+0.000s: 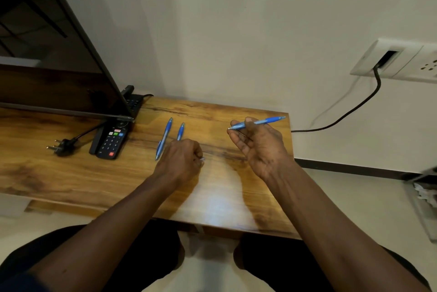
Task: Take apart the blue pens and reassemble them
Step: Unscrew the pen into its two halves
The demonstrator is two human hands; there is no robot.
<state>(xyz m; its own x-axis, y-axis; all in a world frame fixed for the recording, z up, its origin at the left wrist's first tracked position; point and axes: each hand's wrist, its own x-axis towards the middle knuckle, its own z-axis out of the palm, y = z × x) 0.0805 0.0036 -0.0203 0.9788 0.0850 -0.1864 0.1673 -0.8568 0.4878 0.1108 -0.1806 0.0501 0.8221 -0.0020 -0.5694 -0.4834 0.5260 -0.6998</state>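
Three blue pens are in view. One whole pen (163, 138) lies on the wooden table (71, 173), slanting away from me. Just right of it a second blue pen (181, 131) sticks out from under my left hand (181, 159), which is closed in a fist on the tabletop with a small pale tip showing at its right side. Whether that fist grips this pen is unclear. My right hand (257, 147) is raised, palm turned left, pinching a third blue pen (257, 122) between thumb and fingers, held nearly level.
A black remote control (111, 142) and a loose black plug (62, 147) lie left of the pens, under a tilted dark screen (47, 55). A wall socket (392, 60) with a black cable (354, 109) is at the right, past the table's right edge.
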